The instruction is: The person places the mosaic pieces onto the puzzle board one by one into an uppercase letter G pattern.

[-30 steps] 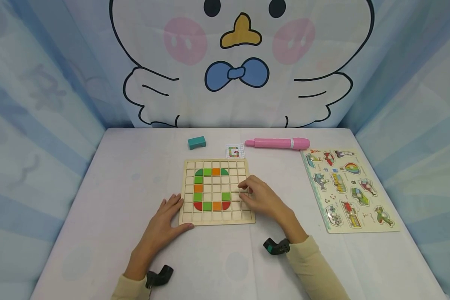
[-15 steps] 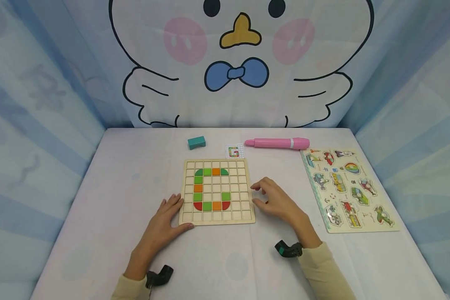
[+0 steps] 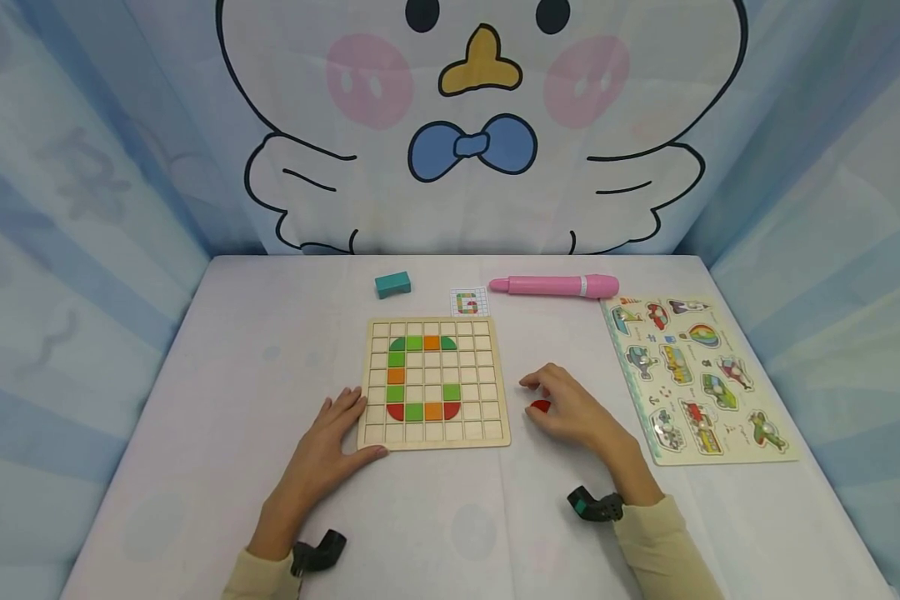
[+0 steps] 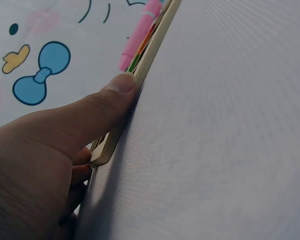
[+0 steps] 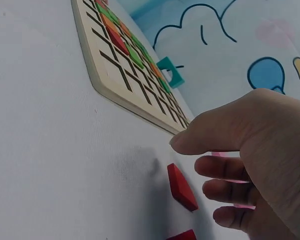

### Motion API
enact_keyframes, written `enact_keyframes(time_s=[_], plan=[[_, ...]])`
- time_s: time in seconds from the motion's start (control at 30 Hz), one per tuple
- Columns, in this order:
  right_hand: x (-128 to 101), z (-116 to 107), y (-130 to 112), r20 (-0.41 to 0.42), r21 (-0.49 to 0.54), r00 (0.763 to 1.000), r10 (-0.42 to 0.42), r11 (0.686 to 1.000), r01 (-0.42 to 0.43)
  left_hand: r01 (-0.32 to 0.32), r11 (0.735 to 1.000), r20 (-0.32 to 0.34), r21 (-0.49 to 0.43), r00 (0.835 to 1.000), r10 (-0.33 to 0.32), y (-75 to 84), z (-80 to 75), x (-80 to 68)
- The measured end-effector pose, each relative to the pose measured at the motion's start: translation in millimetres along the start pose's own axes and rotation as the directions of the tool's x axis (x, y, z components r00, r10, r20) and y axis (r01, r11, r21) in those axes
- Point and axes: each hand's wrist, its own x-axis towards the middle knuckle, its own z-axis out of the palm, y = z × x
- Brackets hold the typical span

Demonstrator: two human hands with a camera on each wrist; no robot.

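A wooden grid board (image 3: pixel 453 432) lies on the table, with green, orange and red tiles (image 3: pixel 415 412) set in it in a G-like outline. My left hand (image 3: pixel 328 454) rests at its near left corner, fingers along the left side and thumb (image 4: pixel 121 84) against the front edge. To the right of the board, my right hand (image 3: pixel 570 408) hovers over the cloth, fingers loosely bent and apart. A red piece (image 5: pixel 181 187) lies below its thumb in the right wrist view, and part of another red piece (image 5: pixel 183 235) shows at the bottom edge.
Behind the board lie a small card (image 3: pixel 469 302) with a coloured G pattern, a teal block (image 3: pixel 393 285) and a pink marker pen (image 3: pixel 551 286). A picture puzzle board (image 3: pixel 690 417) lies at the right. A printed curtain (image 3: pixel 480 208) closes off the back.
My right hand has moved right, off the board's right edge to the cloth beside it, and a red piece now shows there. The left hand has stayed still.
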Motion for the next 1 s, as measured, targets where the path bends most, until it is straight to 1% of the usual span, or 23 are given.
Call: enact_keyframes(time_s=[0.2,0.4,0.67,1.0], plan=[[-6,-2,5,0.013,-0.003,1.000,0.011,1.000,-0.011,0.003,1.000,-0.006,0.003,1.000,-0.003,0.3,-0.6,-0.6],[-11,-3,13,0.018,-0.015,1.000,0.015,1.000,-0.015,0.009,1.000,0.004,0.006,1.000,-0.009,0.2,-0.5,0.2],[-13,-5,18,0.035,-0.039,0.999,-0.017,0.999,0.018,-0.001,1.000,-0.003,0.010,1.000,0.001,1.1,-0.8,0.1],[-12,-9,17,0.063,-0.002,0.998,0.004,1.000,-0.003,0.004,1.000,0.009,0.010,1.000,-0.004,1.2,-1.2,0.2]])
